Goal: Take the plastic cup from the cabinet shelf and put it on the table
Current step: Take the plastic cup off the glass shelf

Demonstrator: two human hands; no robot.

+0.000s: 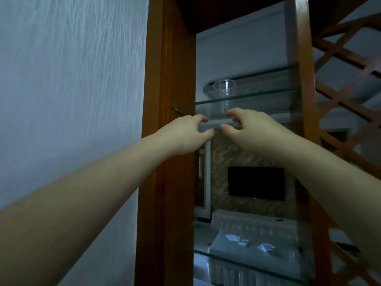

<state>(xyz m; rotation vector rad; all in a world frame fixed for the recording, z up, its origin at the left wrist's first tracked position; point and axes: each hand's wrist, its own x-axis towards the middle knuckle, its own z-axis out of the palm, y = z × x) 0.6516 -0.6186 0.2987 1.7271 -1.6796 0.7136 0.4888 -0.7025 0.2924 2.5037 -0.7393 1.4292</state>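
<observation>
A clear plastic cup (224, 92) stands upright on a glass shelf (257, 98) inside a wooden cabinet, above my hands. My left hand (185, 135) is raised just below and left of the cup, fingers curled and apart, holding nothing. My right hand (249, 129) is raised just below and right of the cup, thumb and fingers spread, also holding nothing. Neither hand touches the cup; the fingertips sit below the shelf's front edge.
The cabinet's brown wooden frame (165, 141) rises left of the shelf, with a pale textured wall (72, 100) beyond. A wooden lattice (350, 100) stands at right. A lower glass shelf (247, 263) sits below. Through the open cabinet a dark screen (256, 183) and a covered table (253, 250) show.
</observation>
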